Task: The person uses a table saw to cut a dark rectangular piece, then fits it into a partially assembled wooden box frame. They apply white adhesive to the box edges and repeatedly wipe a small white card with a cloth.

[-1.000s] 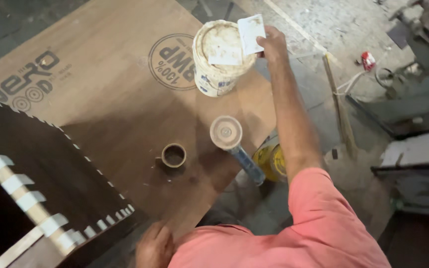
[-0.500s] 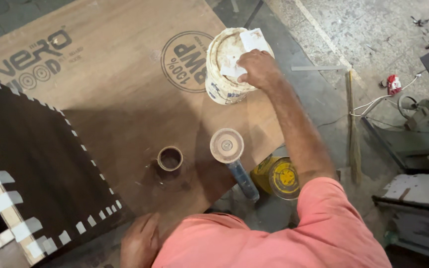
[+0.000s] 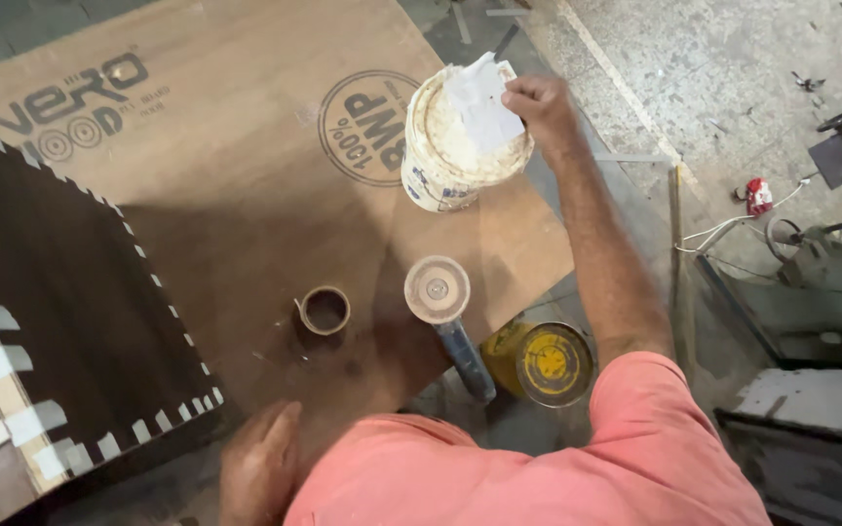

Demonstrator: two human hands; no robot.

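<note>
Head view only: right hand point(image 3: 541, 105) reaches out over the white bucket point(image 3: 460, 146), fingers pinched shut on a white flat scraper card point(image 3: 484, 97) that sits on or just in the bucket's mouth, over pale paste inside; looks like the loading step, scooping adhesive onto the card. Judgement: next move calls for lifting the card level so the paste doesn't drip, then bringing it across to the board. Bucket stands upright near the far edge of the brown plywood sheet point(image 3: 216, 175), just beside a round printed stamp, its rim crusted with dried white paste. Left hand point(image 3: 260, 463) lies palm down on the near edge of the plywood, fingers loosely spread, gripping nothing. Between the hands: small tape roll point(image 3: 324, 310), brown and ring-shaped, lying flat; round sanding disc on a dark-handled tool point(image 3: 438, 290), disc face up, handle hanging over the board edge. Yellow tin point(image 3: 548, 362) sits on the floor just off the edge, lid on. Dark laminate panel point(image 3: 60, 312) at left, matte, edged with short strips of pale tape. Floor is rough grey concrete
</note>
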